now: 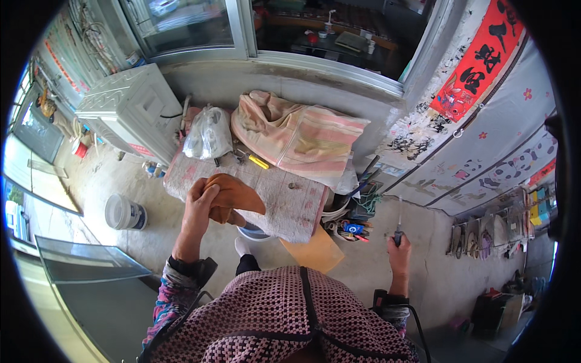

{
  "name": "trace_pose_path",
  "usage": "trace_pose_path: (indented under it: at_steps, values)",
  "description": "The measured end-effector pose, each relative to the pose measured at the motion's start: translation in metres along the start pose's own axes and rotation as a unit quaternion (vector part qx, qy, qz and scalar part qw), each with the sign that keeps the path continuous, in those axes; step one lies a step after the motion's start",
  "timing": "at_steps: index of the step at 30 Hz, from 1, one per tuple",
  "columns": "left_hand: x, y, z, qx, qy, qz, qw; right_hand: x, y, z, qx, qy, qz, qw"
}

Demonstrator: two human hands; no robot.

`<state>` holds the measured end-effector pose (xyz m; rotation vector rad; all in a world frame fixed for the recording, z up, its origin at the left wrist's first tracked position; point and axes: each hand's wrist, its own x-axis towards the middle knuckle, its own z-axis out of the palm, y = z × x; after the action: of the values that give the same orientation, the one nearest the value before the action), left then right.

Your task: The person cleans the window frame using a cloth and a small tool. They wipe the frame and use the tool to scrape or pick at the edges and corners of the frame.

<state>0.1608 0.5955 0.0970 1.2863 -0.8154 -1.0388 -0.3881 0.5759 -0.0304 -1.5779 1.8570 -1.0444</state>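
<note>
My left hand [199, 199] grips a folded orange-brown piece, perhaps leather or cloth [233, 195], and holds it over the near left part of a cloth-covered table [290, 213]. Well to the right, my right hand [399, 249] is closed around the dark handle of a thin pointed tool [399, 222], whose narrow shaft points away from me; its exact kind I cannot tell. On the table lie a yellow-handled tool [258, 161], a clear plastic bag [209, 134] with contents I cannot make out, and a pink striped cloth [299, 136].
A white outdoor air-conditioner unit [131, 113] stands left of the table, with a plastic bucket [125, 212] nearer me. A tan sheet [313, 249] lies below the table's near edge. Right of the table are containers of tools [354, 227]; a shoe rack [490, 231] stands farther right.
</note>
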Motion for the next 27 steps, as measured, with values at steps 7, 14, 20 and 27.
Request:
trace_pose_path:
  at_steps: [7, 14, 20, 27]
  values:
    - [0.097, 0.014, -0.001, 0.053, -0.154, 0.007, 0.987, 0.015, -0.155, 0.125, 0.109, -0.14, -0.022, 0.984]
    - [0.172, 0.04, -0.002, -0.091, -0.288, -0.082, 0.95, 0.025, -0.297, 0.244, 0.226, -0.218, -0.018, 0.949]
    - [0.188, 0.022, 0.012, -0.21, -0.285, -0.155, 0.922, 0.033, -0.318, 0.289, 0.175, -0.069, -0.141, 0.972]
    - [0.197, 0.017, 0.001, -0.13, -0.285, -0.145, 0.938, 0.042, -0.299, 0.258, 0.237, -0.088, -0.034, 0.967]
